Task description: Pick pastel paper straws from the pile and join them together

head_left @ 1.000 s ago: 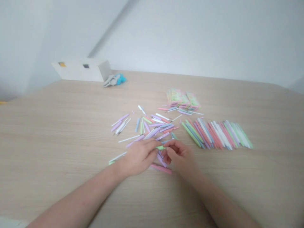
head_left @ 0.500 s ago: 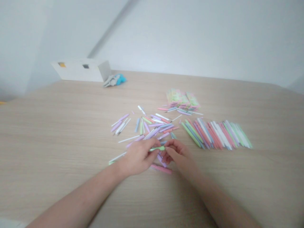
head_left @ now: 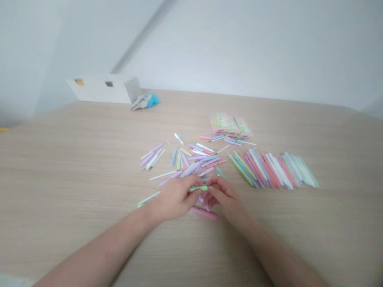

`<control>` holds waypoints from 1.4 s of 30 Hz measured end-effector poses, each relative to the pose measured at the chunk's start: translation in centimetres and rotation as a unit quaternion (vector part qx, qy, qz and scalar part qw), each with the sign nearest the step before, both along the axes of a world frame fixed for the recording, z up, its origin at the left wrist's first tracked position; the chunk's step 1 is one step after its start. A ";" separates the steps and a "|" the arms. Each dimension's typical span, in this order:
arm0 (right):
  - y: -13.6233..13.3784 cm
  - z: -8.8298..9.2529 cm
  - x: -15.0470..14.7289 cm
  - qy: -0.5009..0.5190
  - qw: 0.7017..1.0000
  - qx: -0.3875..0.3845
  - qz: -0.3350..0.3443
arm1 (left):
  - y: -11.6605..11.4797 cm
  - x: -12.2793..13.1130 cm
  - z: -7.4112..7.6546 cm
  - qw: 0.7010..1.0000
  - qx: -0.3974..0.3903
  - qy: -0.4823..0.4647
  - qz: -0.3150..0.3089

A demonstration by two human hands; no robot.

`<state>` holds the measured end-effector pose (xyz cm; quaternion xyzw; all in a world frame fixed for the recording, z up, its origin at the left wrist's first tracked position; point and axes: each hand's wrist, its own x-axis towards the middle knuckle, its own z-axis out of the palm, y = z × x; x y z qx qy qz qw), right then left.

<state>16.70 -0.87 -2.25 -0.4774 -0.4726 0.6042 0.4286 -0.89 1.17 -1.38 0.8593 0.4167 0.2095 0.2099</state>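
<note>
My left hand [head_left: 176, 198] pinches a light green pen part [head_left: 198, 188] between thumb and fingers, holding it level above the table. At the right end of that part, the curled fingertips of my right hand [head_left: 224, 196] close on it; any small piece between them is too blurred to make out. Loose pen barrels, caps and thin white refills lie scattered around and beyond my hands, among them a purple pen barrel [head_left: 197, 157] and a white refill [head_left: 163, 175]. Just below my fingers rests a pink pen part [head_left: 204, 213], partly covered by the hands.
Right of the scatter, several pastel pens [head_left: 273, 169] lie side by side in a slanting row. Behind are stacked printed packets [head_left: 230, 125]. A white box [head_left: 103, 91] stands at the back left beside a crumpled grey and blue cloth-like item [head_left: 145, 101]. A wall borders the wooden table [head_left: 74, 167].
Both hands stay almost in place around the green pen part, with only a slight shift of the fingers. The scattered pieces and the row of pens look the same.
</note>
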 end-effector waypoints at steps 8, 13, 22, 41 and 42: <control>0.0 -0.3 0.0 0.008 1.000 -0.009 0.014 | 0.1 0.1 -0.1 1.000 0.000 0.000 -0.001; 0.0 -0.3 0.0 0.007 1.000 -0.009 0.015 | 0.0 0.0 -0.2 1.000 -0.005 0.001 -0.001; 0.1 -0.7 0.0 -0.012 1.000 0.015 0.017 | 0.1 0.1 -0.2 1.000 -0.008 -0.001 -0.001; 5.0 3.4 0.1 -0.423 0.846 0.326 0.012 | -0.1 0.6 -0.7 0.999 0.019 0.000 -0.050; 6.0 3.5 -0.3 -0.449 0.826 0.336 0.051 | -0.2 0.6 -0.6 0.998 0.017 0.002 -0.053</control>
